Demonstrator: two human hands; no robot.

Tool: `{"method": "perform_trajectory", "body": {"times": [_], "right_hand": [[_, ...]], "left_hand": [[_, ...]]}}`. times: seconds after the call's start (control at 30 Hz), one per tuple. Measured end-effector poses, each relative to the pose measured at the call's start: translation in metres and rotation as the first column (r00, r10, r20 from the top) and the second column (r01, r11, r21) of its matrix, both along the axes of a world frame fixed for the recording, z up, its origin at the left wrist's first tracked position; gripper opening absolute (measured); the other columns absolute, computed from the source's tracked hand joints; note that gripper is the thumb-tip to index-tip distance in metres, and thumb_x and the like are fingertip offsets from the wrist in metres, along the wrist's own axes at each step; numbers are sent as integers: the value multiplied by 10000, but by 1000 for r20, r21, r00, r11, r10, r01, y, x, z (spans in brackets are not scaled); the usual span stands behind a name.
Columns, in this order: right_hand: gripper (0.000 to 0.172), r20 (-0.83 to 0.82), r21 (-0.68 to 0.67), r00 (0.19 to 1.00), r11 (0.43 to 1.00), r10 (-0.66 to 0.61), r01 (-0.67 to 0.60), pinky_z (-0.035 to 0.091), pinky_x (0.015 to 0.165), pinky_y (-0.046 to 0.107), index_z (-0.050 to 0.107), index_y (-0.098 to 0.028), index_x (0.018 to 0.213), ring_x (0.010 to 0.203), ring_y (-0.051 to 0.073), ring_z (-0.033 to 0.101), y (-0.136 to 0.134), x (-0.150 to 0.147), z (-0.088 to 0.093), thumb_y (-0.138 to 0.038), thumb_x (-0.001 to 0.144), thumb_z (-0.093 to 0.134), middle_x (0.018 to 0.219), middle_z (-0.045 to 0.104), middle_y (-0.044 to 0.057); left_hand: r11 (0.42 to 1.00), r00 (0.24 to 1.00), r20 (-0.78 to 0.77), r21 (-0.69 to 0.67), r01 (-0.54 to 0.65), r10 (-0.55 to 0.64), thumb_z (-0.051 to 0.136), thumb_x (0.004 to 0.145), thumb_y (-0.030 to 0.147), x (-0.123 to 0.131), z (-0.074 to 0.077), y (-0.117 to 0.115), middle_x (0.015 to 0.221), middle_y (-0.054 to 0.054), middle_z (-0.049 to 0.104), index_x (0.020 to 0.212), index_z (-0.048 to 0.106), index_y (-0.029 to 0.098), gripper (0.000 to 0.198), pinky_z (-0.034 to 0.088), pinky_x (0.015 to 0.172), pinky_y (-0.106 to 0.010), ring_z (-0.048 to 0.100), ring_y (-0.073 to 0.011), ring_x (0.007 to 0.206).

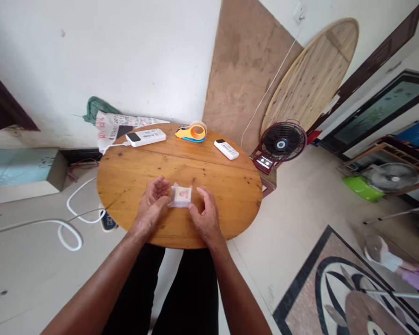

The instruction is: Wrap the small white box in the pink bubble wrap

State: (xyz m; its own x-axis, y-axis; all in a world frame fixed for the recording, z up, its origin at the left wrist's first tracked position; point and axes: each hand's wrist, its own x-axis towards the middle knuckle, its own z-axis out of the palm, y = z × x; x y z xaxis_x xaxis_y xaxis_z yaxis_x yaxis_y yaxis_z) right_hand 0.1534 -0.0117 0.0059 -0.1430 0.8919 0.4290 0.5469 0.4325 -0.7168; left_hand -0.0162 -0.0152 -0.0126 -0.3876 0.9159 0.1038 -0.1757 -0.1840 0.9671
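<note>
A small flat packet [180, 195] with a clear, shiny wrapping and a pale label bearing a reddish picture lies on the round wooden table [181, 164] between my hands. On its left side, my left hand [152, 201] is half curled, fingers apart from the thumb, and the thumb tip is at the packet's edge. My right hand [206, 214] forms a loose C on the other side, its thumb close to the lower right corner. Whether either thumb presses on the wrapping I cannot tell. Farther back on the tabletop sits an orange and blue tape dispenser [191, 132] with a tape roll.
Two white devices with dark screens, a larger one [146, 137] with a cable plugged in and a smaller one [226, 149], lie toward the table's back. A dark fan [282, 143] stands at the right. White cable loops [70, 232] hang at the left. Another person's foot [377, 251] shows far right.
</note>
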Motion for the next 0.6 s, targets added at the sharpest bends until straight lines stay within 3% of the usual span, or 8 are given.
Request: {"method": "perform_trajectory", "body": {"times": [0.13, 0.2, 0.3, 0.47, 0.6], "right_hand": [[460, 12, -78, 999, 996, -30, 31, 424, 1029, 415, 562, -183, 1242, 1112, 239, 586, -1, -2, 3, -241, 788, 613, 1158, 651, 90], [447, 53, -97, 998, 995, -21, 26, 431, 1002, 422, 583, -201, 1221, 1050, 236, 605, -1, -2, 4, -243, 778, 631, 1089, 683, 65], [427, 99, -94, 995, 996, 3, 6, 438, 985, 417, 608, -224, 1215, 1015, 226, 625, 0, -2, 4, -248, 789, 628, 1051, 708, 45], [489, 89, -81, 996, 997, 1, 7, 433, 1030, 413, 560, -206, 1311, 1115, 232, 621, 3, -1, 0, -233, 823, 575, 1199, 683, 73], [634, 91, -103, 995, 993, -39, 48, 408, 1079, 449, 447, -163, 1416, 1228, 264, 555, 5, -1, -5, -254, 806, 594, 1320, 610, 115]], "left_hand": [[995, 957, -272, 10, -96, 95, 662, 712, 292, 5, -9, -23, 1271, -104, 561, 1341, 446, 225, 668, 402, 1075, -469, 535, -272, 1204], [988, 866, -479, 9, -157, 142, 649, 735, 297, 9, -9, -31, 1199, -97, 603, 1347, 453, 222, 647, 377, 1080, -491, 533, -282, 1183], [987, 713, -694, -20, -159, 101, 595, 778, 280, 16, -4, -33, 1098, -86, 655, 1290, 516, 225, 521, 381, 1037, -513, 555, -297, 1114], [995, 496, -868, -22, -99, 30, 525, 839, 276, 21, 3, -11, 1133, -157, 634, 1333, 471, 152, 512, 394, 966, -534, 558, -336, 1076], [1000, 435, -901, -7, -17, 1, 507, 813, 212, 22, 3, 17, 1177, -169, 612, 1335, 461, 137, 529, 395, 970, -514, 543, -337, 1108]]}}
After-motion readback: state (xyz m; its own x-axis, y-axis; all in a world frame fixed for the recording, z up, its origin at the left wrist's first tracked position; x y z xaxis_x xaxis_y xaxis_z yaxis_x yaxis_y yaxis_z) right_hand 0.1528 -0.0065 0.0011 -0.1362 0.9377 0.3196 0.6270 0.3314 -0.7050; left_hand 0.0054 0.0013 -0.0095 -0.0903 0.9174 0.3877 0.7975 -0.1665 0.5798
